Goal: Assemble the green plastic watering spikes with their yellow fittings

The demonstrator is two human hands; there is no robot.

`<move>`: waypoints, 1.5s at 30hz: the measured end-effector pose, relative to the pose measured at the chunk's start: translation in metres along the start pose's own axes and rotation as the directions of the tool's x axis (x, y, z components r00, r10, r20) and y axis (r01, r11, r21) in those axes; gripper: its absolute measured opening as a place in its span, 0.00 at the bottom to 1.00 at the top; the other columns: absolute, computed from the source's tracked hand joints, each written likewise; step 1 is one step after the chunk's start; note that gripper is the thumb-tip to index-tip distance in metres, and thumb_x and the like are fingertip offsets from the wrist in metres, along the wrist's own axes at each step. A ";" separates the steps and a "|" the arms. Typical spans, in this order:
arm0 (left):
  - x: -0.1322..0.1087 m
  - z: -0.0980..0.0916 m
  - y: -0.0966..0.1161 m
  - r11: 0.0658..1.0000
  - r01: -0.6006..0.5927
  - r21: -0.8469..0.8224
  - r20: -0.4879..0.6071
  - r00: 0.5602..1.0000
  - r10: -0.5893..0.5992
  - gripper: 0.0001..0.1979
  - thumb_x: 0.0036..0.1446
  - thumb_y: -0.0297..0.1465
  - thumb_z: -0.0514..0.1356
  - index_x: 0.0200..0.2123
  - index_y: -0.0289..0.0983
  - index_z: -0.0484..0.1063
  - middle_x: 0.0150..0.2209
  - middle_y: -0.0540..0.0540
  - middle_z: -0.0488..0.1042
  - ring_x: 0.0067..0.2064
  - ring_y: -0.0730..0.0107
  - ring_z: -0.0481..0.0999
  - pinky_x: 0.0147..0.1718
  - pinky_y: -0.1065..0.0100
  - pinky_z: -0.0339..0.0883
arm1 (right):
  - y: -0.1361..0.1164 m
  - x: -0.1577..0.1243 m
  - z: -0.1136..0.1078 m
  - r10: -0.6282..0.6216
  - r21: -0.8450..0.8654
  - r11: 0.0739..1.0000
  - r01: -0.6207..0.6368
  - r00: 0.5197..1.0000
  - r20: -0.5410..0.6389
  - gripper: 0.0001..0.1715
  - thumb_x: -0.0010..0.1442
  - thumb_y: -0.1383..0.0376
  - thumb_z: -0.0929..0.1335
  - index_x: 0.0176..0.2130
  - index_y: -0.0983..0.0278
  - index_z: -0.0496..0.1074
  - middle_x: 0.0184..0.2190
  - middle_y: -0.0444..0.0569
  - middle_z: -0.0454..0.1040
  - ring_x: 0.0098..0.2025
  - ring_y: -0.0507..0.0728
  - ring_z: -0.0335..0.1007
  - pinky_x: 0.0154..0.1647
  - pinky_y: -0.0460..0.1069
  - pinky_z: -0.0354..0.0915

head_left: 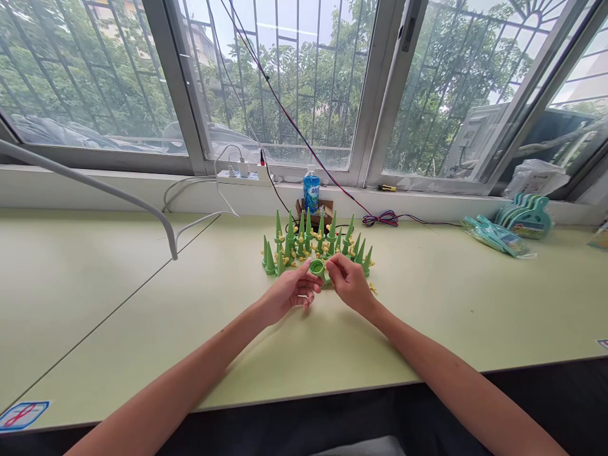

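Observation:
My left hand (pixel 295 290) has its thumb and fingers closed round a green plant watering spike (pixel 316 268). The round hollow end of that spike faces up toward me. At its right side my right hand (pixel 349 278) pinches with thumb and forefinger, and what is between the fingertips is too small to make out. Just behind both hands stand several more green watering spikes (pixel 270 259), points up, many with small yellow valves at their sides. A loose yellow valve (pixel 373 288) lies on the table to the right of my right hand.
Behind the spikes, a blue bottle (pixel 311 190) stands by a small cardboard box (pixel 327 208). Coiled red and black wire (pixel 387 218) lies on the pale table (pixel 456 297). Bagged teal items (pixel 498 235) sit far right. A grey curved tube (pixel 142 206) reaches in from the left.

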State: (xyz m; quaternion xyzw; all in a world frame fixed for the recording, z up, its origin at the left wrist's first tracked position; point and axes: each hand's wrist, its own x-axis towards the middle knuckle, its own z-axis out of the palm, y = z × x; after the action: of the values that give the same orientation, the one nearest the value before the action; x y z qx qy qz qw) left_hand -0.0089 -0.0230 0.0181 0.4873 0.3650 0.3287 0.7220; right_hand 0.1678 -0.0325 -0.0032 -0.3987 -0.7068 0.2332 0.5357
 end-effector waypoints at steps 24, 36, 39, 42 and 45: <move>0.000 -0.003 0.000 0.993 0.008 -0.121 0.005 1.000 -0.008 0.19 0.57 0.44 0.61 0.32 0.32 0.75 0.29 0.45 0.72 0.23 0.78 0.67 0.19 0.75 0.64 | -0.001 0.000 0.000 0.037 0.017 0.999 -0.037 0.999 0.015 0.19 0.65 0.49 0.62 0.32 0.61 0.62 0.19 0.39 0.58 0.19 0.50 0.52 0.21 0.46 0.51; -0.009 0.004 -0.002 0.873 -0.375 0.312 0.050 0.924 0.379 0.18 0.53 0.44 0.64 0.39 0.36 0.71 0.30 0.51 0.68 0.22 0.79 0.65 0.19 0.72 0.60 | 0.001 0.002 -0.002 0.040 0.003 0.999 -0.040 0.999 -0.024 0.20 0.66 0.52 0.60 0.29 0.61 0.59 0.17 0.39 0.55 0.19 0.49 0.50 0.20 0.46 0.49; -0.010 0.005 -0.003 0.817 -0.409 0.407 0.037 0.901 0.432 0.19 0.52 0.44 0.65 0.40 0.37 0.69 0.37 0.49 0.69 0.22 0.80 0.66 0.18 0.73 0.60 | 0.000 0.002 -0.002 0.042 -0.030 0.999 -0.043 0.998 -0.036 0.21 0.66 0.51 0.61 0.27 0.61 0.59 0.17 0.39 0.55 0.19 0.49 0.50 0.20 0.46 0.48; -0.010 0.006 -0.004 0.760 -0.417 0.499 0.018 0.881 0.473 0.19 0.51 0.43 0.66 0.41 0.38 0.69 0.38 0.48 0.70 0.22 0.80 0.65 0.18 0.73 0.61 | -0.002 0.002 -0.002 0.050 -0.058 0.997 -0.052 0.998 -0.043 0.22 0.66 0.52 0.61 0.26 0.61 0.58 0.17 0.40 0.56 0.19 0.49 0.50 0.20 0.47 0.48; -0.009 0.007 -0.006 0.697 -0.460 0.550 0.018 0.841 0.540 0.18 0.51 0.43 0.66 0.40 0.38 0.71 0.40 0.46 0.68 0.24 0.80 0.65 0.21 0.72 0.64 | -0.004 0.002 -0.002 0.046 -0.071 0.996 -0.050 0.998 -0.053 0.22 0.65 0.52 0.61 0.25 0.61 0.58 0.17 0.40 0.55 0.19 0.49 0.49 0.21 0.47 0.47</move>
State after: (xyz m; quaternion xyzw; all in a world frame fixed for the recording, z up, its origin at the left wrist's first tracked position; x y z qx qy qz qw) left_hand -0.0075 -0.0354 0.0162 0.7238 0.3463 0.4322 0.4117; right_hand 0.1682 -0.0330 0.0017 -0.4406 -0.6912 0.2100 0.5330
